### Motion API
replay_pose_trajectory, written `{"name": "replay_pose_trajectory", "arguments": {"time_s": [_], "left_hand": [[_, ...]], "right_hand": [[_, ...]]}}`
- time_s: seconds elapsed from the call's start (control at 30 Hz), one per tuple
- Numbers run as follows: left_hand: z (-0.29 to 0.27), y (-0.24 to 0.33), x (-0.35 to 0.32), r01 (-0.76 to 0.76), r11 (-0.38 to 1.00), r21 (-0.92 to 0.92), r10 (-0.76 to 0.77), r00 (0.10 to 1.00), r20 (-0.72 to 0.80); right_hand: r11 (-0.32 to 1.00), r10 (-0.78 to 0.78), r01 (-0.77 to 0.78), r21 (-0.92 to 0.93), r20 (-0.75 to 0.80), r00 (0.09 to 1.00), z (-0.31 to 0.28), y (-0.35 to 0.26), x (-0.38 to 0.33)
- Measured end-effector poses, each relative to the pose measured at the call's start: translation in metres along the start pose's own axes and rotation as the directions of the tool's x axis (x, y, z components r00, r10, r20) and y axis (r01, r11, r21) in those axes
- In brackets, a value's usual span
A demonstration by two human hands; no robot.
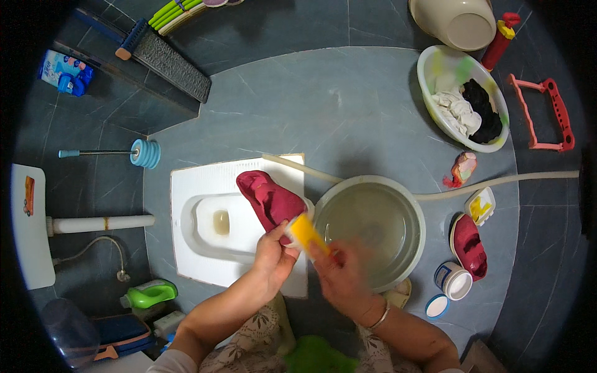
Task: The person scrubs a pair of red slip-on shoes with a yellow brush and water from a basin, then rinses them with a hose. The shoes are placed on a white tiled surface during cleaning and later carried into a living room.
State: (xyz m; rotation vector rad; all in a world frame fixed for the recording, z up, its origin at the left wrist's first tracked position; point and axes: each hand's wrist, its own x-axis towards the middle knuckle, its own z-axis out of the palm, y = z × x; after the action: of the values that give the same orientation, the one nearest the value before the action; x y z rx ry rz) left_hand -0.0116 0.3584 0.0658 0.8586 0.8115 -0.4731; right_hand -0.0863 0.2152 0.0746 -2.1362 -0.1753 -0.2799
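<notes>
Grey tiled floor [280,105], washroom. Red shoe [272,199] held over the squat toilet's [186,180] right edge, just beside the basin [421,230] of cloudy water. Left hand [272,256] mine, fingers closed on its near end; if that end is slick, a hard push could drop it into the toilet. My right hand [345,273], blurred, grips a yellow-and-white block [308,233], maybe a brush; a missed stroke could rap my left knuckles or the basin's rim. Farther right, uncapped tub [453,281] near the second shoe [471,247]: any bump might spill it.
</notes>
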Motion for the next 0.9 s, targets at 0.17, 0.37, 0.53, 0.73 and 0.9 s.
{"name": "replay_pose_trajectory", "arguments": {"time_s": [0.17, 0.37, 0.53, 0.73, 0.9], "left_hand": [[-0.035, -0.003, 0.012, 0.200, 0.972, -0.121, -0.155, 0.938, 0.310], [-0.009, 0.002, -0.008, 0.208, 0.970, -0.130, -0.181, 0.965, 0.191], [-0.024, -0.003, -0.002, 0.353, 0.899, -0.259, -0.132, 0.782, 0.609], [0.000, -0.005, -0.031, 0.478, 0.813, -0.333, -0.267, 0.814, 0.516], [-0.023, -0.011, -0.034, 0.683, 0.689, -0.244, -0.326, 0.593, 0.737]], "right_hand": [[0.987, -0.064, 0.091, -0.135, 0.192, 0.979, -0.007, -0.007, -0.004], [0.979, 0.110, -0.153, 0.136, 0.279, 0.954, -0.019, -0.014, 0.002], [0.989, -0.148, 0.150, -0.009, 0.115, 0.982, -0.010, -0.006, -0.010], [0.976, -0.179, 0.182, 0.118, -0.038, 0.983, -0.009, -0.020, -0.003], [0.978, -0.011, 0.021, 0.207, -0.053, 0.999, -0.004, 0.008, 0.002]]}}
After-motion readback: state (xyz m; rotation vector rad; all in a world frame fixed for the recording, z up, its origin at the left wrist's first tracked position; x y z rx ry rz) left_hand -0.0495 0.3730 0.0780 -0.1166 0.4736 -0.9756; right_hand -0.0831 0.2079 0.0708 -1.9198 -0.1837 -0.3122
